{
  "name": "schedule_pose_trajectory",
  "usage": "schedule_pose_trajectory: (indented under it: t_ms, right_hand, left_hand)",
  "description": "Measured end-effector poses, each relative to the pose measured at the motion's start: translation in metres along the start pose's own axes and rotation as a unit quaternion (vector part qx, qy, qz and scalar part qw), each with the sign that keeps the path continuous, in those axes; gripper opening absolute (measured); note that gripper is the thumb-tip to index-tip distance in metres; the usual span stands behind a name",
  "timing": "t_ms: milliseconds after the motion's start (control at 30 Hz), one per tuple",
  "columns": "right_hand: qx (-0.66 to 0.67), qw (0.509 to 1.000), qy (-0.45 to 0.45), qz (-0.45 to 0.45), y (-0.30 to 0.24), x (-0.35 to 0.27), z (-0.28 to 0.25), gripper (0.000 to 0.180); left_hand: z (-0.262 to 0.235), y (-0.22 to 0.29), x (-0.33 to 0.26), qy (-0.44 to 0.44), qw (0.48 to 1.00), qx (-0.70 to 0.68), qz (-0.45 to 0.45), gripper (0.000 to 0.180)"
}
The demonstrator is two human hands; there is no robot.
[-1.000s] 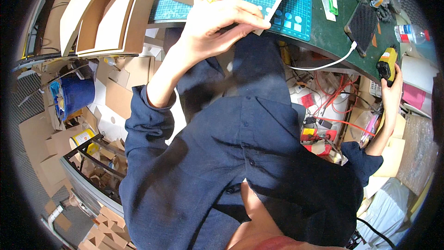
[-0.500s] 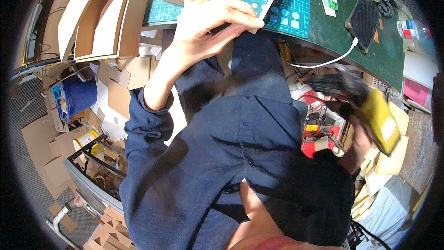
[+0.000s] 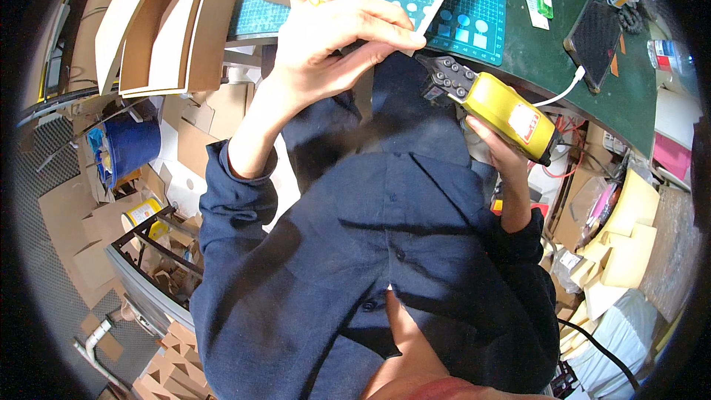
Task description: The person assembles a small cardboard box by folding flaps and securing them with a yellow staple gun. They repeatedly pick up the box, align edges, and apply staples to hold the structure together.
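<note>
Pinches pale board (image 3: pixel 444 1) in left hand (image 3: pixel 333 38) — grips yellow tool (image 3: pixel 511 112) in right hand (image 3: pixel 502 151), now swung in near left hand — putting tool within reach of board.

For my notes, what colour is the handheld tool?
The handheld tool is mostly yellow and black; head view.

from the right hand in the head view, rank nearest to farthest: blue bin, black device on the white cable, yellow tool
1. Yellow tool: held in the right hand.
2. Black device: on the green table, up and to the right.
3. Blue bin: far over on the left.
</note>
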State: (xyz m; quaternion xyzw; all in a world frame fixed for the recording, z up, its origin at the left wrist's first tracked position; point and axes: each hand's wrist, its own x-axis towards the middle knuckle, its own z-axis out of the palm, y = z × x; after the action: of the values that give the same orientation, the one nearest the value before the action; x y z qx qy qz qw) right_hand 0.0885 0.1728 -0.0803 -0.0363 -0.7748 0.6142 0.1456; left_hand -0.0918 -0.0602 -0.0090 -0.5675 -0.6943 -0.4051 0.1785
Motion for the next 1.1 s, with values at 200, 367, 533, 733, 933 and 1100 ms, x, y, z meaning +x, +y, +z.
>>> schedule_pose_trajectory:
  t_ms: [200, 367, 533, 733, 933, 1100]
  right_hand:
    - [-0.054, 0.998, -0.007, -0.035, 0.0042, 0.0029, 0.0019, 0.037]
    - [-0.068, 0.996, -0.008, -0.051, 0.0051, 0.0037, 0.0014, 0.036]
    - [-0.051, 0.998, -0.003, -0.037, 0.004, 0.0029, 0.0022, 0.035]
    - [-0.06, 0.998, -0.014, -0.031, 0.0003, 0.0037, 0.0018, 0.034]
    - [-0.129, 0.988, -0.022, -0.078, 0.0021, 0.0037, 0.0008, 0.034]
    - [-0.041, 0.999, -0.001, -0.023, -0.0017, 0.0048, 0.0053, 0.034]
  left_hand:
    - [-0.0002, 0.0011, 0.0008, -0.001, 1.0, -0.011, -0.004, 0.027]
    - [0.0004, 0.0012, 0.0013, 0.003, 1.0, -0.011, -0.007, 0.027]
    - [0.0016, 0.0013, 0.0013, 0.009, 1.0, -0.014, -0.007, 0.026]
    - [-0.0001, 0.0028, 0.0021, 0.005, 1.0, -0.011, -0.009, 0.025]
    - [-0.0009, 0.0025, 0.0028, 0.001, 1.0, -0.004, 0.007, 0.024]
    - [-0.0028, 0.0033, 0.007, -0.002, 0.999, 0.007, 0.035, 0.024]
